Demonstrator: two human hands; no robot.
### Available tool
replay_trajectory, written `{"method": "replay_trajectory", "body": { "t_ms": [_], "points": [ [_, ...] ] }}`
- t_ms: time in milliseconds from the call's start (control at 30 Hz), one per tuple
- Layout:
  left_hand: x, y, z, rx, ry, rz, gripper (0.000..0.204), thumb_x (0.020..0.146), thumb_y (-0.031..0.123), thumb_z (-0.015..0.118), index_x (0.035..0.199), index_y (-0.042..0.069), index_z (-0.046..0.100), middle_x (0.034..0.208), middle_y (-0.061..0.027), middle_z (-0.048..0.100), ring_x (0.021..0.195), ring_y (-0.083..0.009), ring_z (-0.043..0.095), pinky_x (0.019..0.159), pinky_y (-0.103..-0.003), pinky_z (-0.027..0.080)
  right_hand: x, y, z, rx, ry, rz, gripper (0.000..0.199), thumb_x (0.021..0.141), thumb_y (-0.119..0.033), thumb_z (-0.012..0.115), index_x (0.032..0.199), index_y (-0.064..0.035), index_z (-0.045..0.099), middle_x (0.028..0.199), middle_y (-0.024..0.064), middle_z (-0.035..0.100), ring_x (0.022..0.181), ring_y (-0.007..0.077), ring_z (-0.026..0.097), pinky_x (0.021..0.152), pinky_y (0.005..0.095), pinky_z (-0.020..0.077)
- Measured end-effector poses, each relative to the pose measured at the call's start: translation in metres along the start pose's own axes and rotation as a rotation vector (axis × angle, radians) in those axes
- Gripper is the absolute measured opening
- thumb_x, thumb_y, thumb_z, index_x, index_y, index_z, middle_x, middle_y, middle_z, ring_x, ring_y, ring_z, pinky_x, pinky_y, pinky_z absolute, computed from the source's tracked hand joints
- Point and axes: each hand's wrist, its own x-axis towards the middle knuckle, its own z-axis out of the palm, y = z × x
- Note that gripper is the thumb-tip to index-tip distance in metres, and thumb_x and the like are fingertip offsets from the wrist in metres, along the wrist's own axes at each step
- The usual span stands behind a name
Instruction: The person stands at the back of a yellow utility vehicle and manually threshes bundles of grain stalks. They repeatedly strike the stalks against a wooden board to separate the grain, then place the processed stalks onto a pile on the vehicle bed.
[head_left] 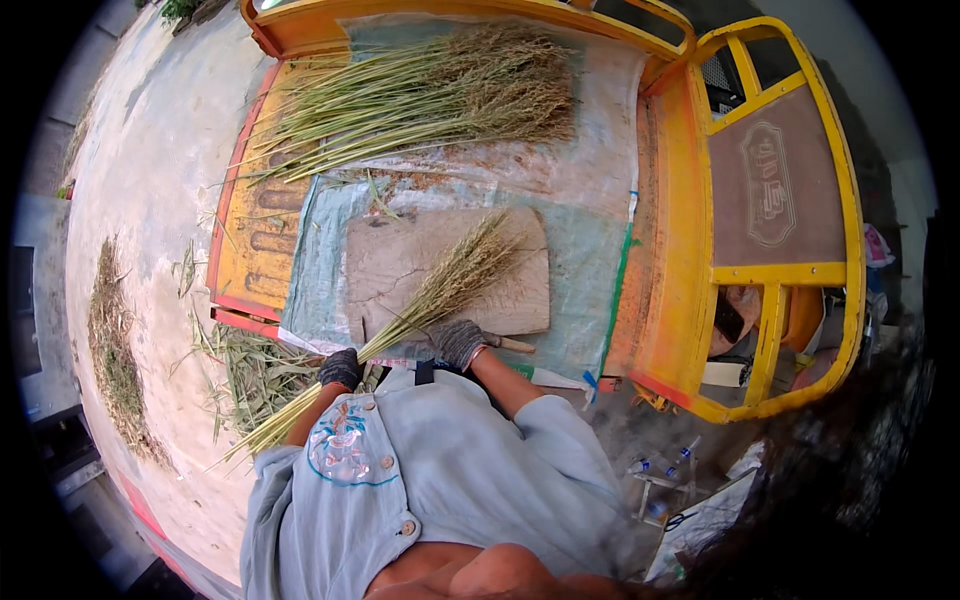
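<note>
A long bundle of grain stalks slants across a worn wooden board, its seed heads toward the far right. My gloved left hand is closed around the green stems, and the cut ends trail back past my left forearm. At the board's near edge, my gloved right hand has its fingers curled at the lower side of the bundle. What lies in them is hidden. A wooden handle sticks out to the right beside my right wrist; the rest of that tool is out of sight.
More cut stalks lie at the back on a plastic sheet covering a yellow cart bed. A yellow metal frame stands at the right. Loose leaves and a strip of dry plant litter lie on the ground at left.
</note>
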Motion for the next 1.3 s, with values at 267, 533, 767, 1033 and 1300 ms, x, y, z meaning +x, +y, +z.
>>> {"method": "replay_trajectory", "body": {
  "t_ms": [267,533,767,1033,1300],
  "points": [
    [-0.003,-0.012,-0.002,0.123,0.08,-0.028,0.023,0.082,0.028,0.05,0.091,0.01,0.063,0.09,-0.0165,0.065,0.087,-0.0341,0.062,0.075,-0.046,0.049,0.01,0.146,-0.034,0.01,0.205,0.55,0.034,0.087,-0.035,0.046,0.095,-0.0069,0.061,0.084,0.0185,0.065,0.08,0.0351,0.063,0.067,0.0467,0.0498],
    [0.01,-0.014,-0.014,0.154,0.152,0.05,0.021,0.082,0.018,0.046,0.089,0.01,0.063,0.085,-0.0173,0.065,0.082,-0.0338,0.064,0.071,-0.046,0.05,0.012,-0.008,-0.01,0.022,0.02,0.001,0.032,0.088,-0.032,0.044,0.096,-0.0082,0.062,0.089,0.0172,0.065,0.087,0.0334,0.063,0.073,0.0463,0.0493],
    [0.024,-0.04,-0.003,0.16,0.255,0.091,0.02,0.083,0.019,0.044,0.086,0.01,0.062,0.083,-0.0164,0.065,0.08,-0.0337,0.064,0.068,-0.047,0.049,-0.018,0.123,-0.016,-0.04,0.043,0.359,0.039,0.088,-0.039,0.042,0.096,-0.0059,0.06,0.09,0.0206,0.064,0.084,0.0368,0.062,0.073,0.048,0.0485],
    [0.025,-0.032,-0.012,0.209,0.248,0.063,0.018,0.085,0.018,0.043,0.087,0.011,0.059,0.082,-0.0145,0.064,0.078,-0.0322,0.064,0.066,-0.045,0.05,-0.02,0.025,-0.008,0.149,0.234,0.307,0.037,0.086,-0.039,0.046,0.091,-0.0052,0.061,0.083,0.0193,0.064,0.079,0.0369,0.062,0.07,0.0483,0.0477],
    [0.027,-0.038,-0.011,0.216,0.243,0.038,0.017,0.084,0.019,0.044,0.088,0.011,0.059,0.083,-0.0149,0.064,0.08,-0.0324,0.064,0.067,-0.046,0.049,-0.014,0.08,-0.012,0.148,0.098,0.56,0.039,0.088,-0.038,0.042,0.097,-0.0058,0.063,0.093,0.0197,0.064,0.089,0.0359,0.062,0.076,0.0467,0.0483]
  ]
}}
